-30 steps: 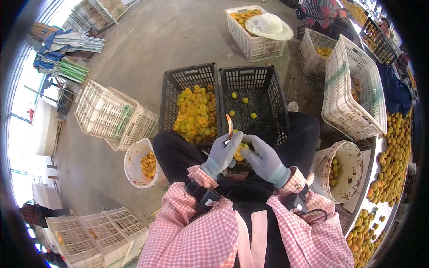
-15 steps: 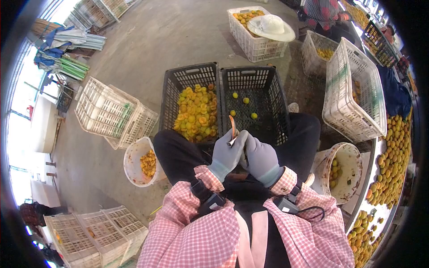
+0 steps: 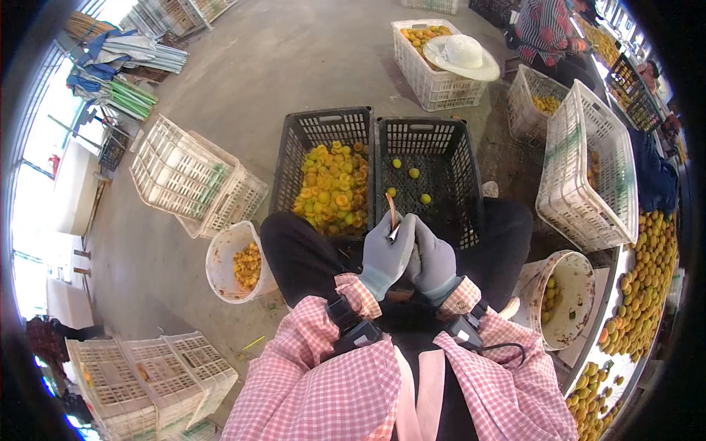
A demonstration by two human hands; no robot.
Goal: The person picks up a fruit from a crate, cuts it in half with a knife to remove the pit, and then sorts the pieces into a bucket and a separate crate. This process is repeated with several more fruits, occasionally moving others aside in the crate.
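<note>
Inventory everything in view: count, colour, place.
Crates: two, black, before knees; others upper right
Cut fruit: many, orange-yellow, left black crate
Whole fruit: four, yellowish, right black crate
Slatted crates: several, white, around
Buckets: two, white, beside knees
Brimmed hat: one, cream, far crate
Loose fruit: many, orange, right
Poles: many, green, silver, left
Co-worker: at least one, patterned top, upper right
Tool: one, brown, left hand
Left hand: one, grey glove, centre
Right hand: one, grey glove, beside it

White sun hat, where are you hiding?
In the head view, the white sun hat is up top, right of the middle. It sits over the right side of a white crate of fruit, beyond the right-hand black crate.
</note>
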